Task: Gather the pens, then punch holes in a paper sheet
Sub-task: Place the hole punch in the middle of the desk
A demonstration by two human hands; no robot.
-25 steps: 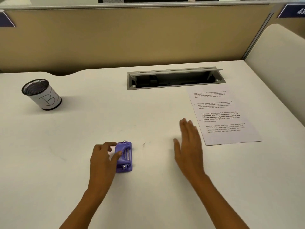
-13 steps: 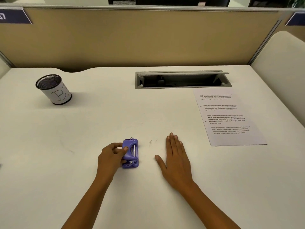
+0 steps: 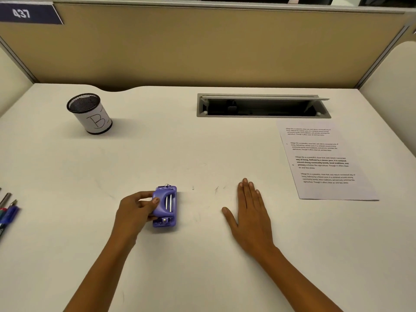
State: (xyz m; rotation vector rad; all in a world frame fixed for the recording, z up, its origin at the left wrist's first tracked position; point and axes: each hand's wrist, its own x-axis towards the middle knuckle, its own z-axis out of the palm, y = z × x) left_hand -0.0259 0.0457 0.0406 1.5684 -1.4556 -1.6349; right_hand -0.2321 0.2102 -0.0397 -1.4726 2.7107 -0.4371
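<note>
A glossy purple plastic punch [image 3: 166,206] with metal pins is seen on a smooth matt desk [image 3: 202,255]. The cup [image 3: 90,113] is of black wire mesh, wrapped in paper.

Bare forearms [image 3: 96,273] — left hand [image 3: 137,210] and right hand [image 3: 249,212] bare, nails trimmed short.

A white tabletop [image 3: 157,154] fills most of the view. Along its far edge stands a tan fabric partition [image 3: 202,48], with a dark blue number plate [image 3: 21,13] reading 437 at its upper left. Set into the tabletop near the far edge, right of centre, is a grey cable hatch [image 3: 263,115], its lid propped open. Near the far left corner stands a black mesh cup [image 3: 94,118] wrapped in white paper marked with a B.
</note>
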